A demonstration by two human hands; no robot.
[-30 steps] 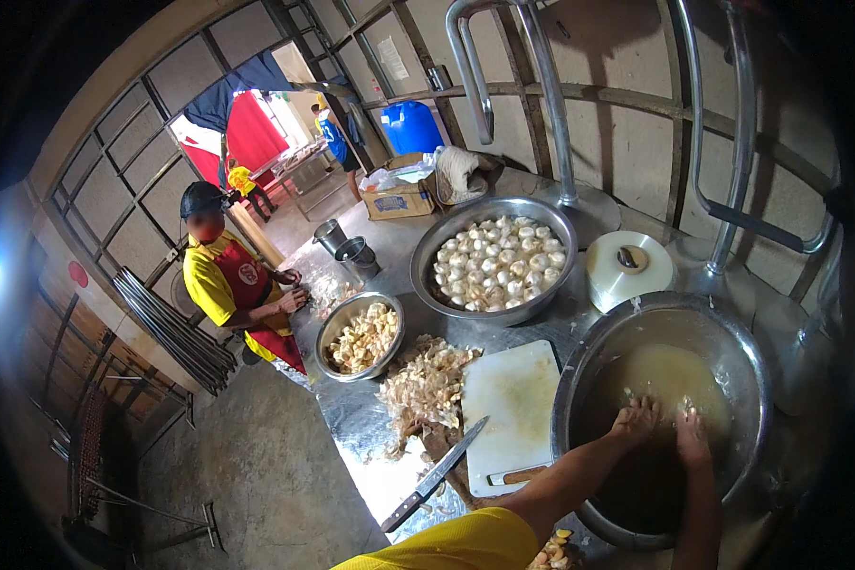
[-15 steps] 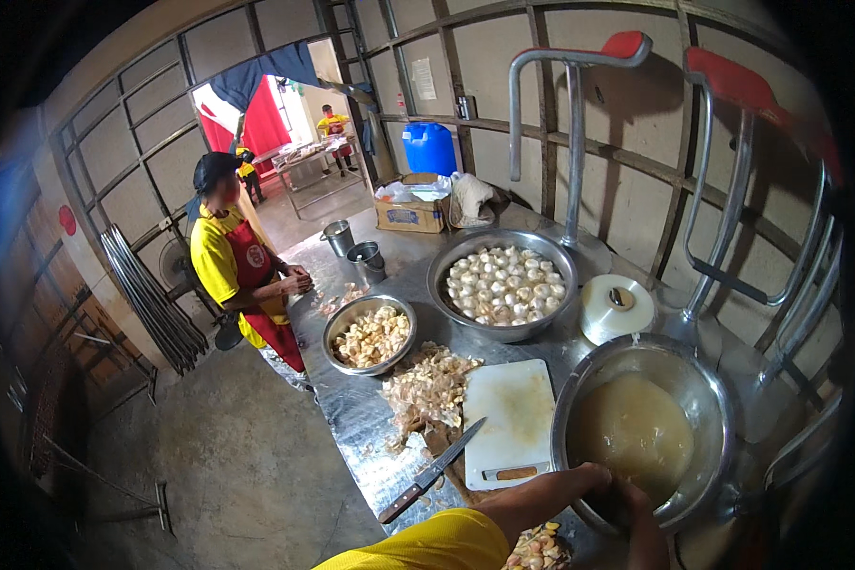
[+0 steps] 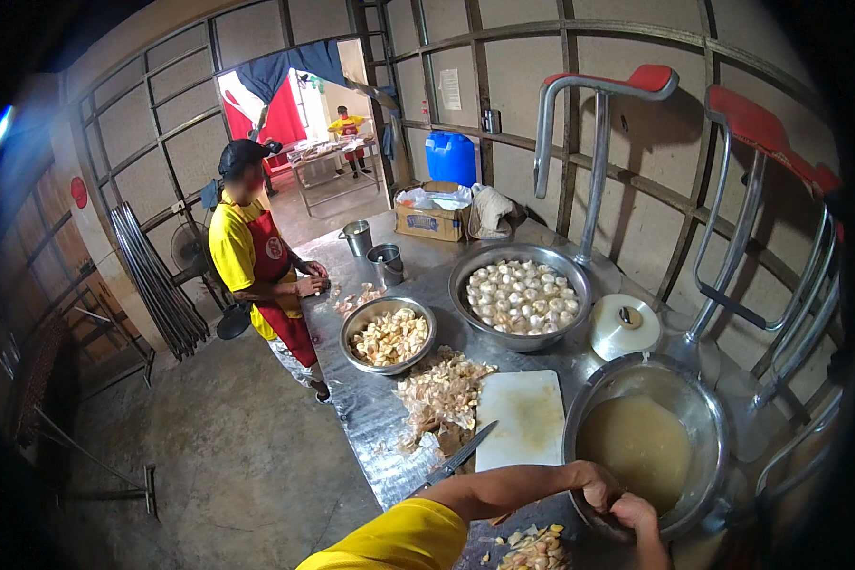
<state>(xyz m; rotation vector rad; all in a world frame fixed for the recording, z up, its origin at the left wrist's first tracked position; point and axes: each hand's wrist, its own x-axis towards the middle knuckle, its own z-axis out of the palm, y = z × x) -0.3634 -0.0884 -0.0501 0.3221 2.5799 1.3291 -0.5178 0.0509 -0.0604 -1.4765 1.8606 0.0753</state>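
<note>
Steel, dull and wide, the basin (image 3: 705, 418) sits at the right of the metal table (image 3: 366, 413), one batch of cloudy water (image 3: 632, 446) inside. Two hands meet at its near rim: the left hand (image 3: 598, 484) just beside the right hand (image 3: 634, 511), both bent down, fingers hidden, so I can't tell whether either grips anything. To my eye the step in hand is a pause in washing at the basin; the next move calls for a sure, wet-proof hold and a level rim.

Just left lies one white cutting board (image 3: 521, 418), with one knife (image 3: 461, 453) at its edge, partly behind the forearm. I count two larger heaps: pale peelings (image 3: 442, 389) and loose cloves (image 3: 535, 549). Beyond stand one basin of garlic bulbs (image 3: 522, 296), too many to count, and one bowl of peeled cloves (image 3: 388, 337), likewise uncountable. Farther off: two metal cups (image 3: 389, 274), one cardboard box (image 3: 427, 223), one blue drum (image 3: 449, 159), and one co-worker (image 3: 256, 256) across the table's corner.
</note>
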